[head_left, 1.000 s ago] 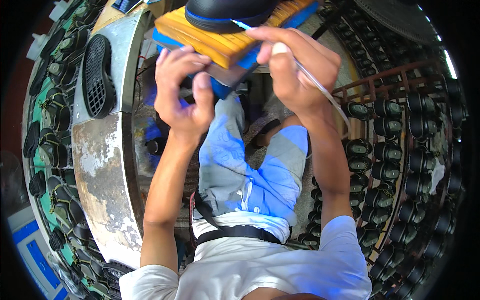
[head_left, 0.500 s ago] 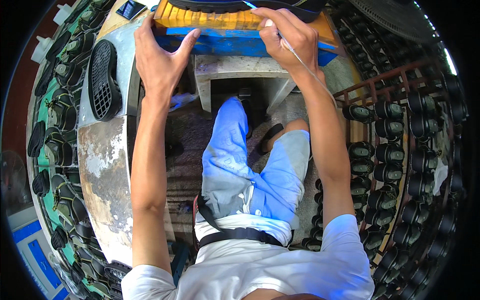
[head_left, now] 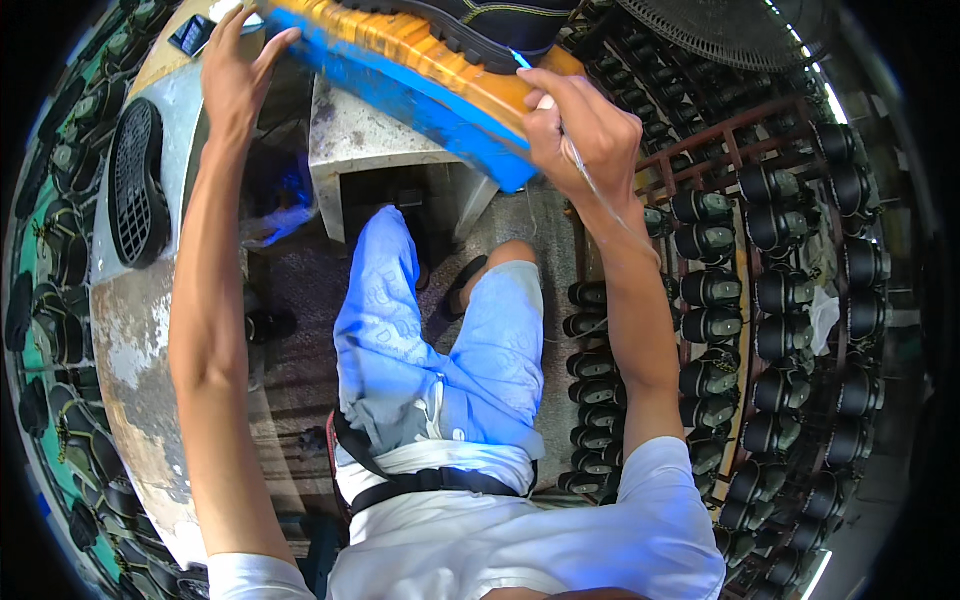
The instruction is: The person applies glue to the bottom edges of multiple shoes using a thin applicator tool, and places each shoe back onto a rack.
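Observation:
My right hand (head_left: 585, 135) pinches a thin pen-like tool (head_left: 519, 58) with a pale blue tip. A thin cord runs from it along my wrist. The tip meets the edge of a black shoe (head_left: 470, 40), where the upper joins the thick sole. The shoe lies on a yellow-and-blue block (head_left: 400, 110), which slants down to the right; its top is cut off by the picture's edge. My left hand (head_left: 235, 80) grips the block's far left end, thumb in front and fingers behind. Beneath the block stands a pale, worn stand (head_left: 350, 125).
A loose black shoe sole (head_left: 137, 185) lies on the metal-topped bench at left, with a phone (head_left: 192, 35) beyond it. Racks of black shoes (head_left: 710, 285) crowd the right side; more shoes (head_left: 65, 320) line the far left. A large fan (head_left: 720, 30) stands at top right.
The block and shoe have swung from nearly level to a slant, right end nearer me. My view has also shifted right. The tool tip stays on the shoe's edge.

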The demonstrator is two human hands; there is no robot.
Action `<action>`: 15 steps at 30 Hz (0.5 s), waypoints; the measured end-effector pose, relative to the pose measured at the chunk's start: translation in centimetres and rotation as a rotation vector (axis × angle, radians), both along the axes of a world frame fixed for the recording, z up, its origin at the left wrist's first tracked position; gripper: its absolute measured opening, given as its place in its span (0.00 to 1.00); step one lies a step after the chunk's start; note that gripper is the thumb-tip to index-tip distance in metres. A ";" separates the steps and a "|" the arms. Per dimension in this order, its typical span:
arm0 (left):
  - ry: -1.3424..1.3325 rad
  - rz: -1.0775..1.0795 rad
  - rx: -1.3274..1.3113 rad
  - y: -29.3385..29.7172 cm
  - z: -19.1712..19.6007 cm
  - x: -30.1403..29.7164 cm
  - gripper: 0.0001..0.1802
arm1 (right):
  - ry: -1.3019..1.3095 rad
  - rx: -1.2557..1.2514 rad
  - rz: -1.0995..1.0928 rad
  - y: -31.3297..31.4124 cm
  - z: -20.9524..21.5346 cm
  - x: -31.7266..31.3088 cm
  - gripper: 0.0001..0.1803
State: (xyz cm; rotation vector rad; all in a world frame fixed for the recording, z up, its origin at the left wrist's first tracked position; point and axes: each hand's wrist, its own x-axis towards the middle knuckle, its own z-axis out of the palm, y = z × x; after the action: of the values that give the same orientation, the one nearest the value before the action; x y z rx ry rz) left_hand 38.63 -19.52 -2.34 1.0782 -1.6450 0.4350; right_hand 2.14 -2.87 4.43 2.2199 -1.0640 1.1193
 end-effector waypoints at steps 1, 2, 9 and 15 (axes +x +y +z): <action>-0.025 0.052 -0.033 0.6 -0.3 -1.1 0.34 | 0.011 0.008 0.012 0.8 0.5 0.7 0.17; 0.100 -0.203 0.083 3.3 0.5 -4.3 0.28 | 0.023 0.020 0.016 1.4 0.4 0.7 0.17; 0.113 -0.563 0.094 18.3 -2.2 -8.1 0.06 | -0.046 0.051 0.128 1.8 0.4 3.5 0.18; 0.382 -0.279 0.143 14.3 -3.7 -2.7 0.08 | -0.184 0.049 0.238 -1.3 -1.0 7.2 0.16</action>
State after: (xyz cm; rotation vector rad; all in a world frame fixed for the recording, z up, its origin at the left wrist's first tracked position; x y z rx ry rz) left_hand 35.89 -5.23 -6.02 0.9474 -1.4671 -0.0709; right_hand 9.31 -4.15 3.45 2.3660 -0.9227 1.4363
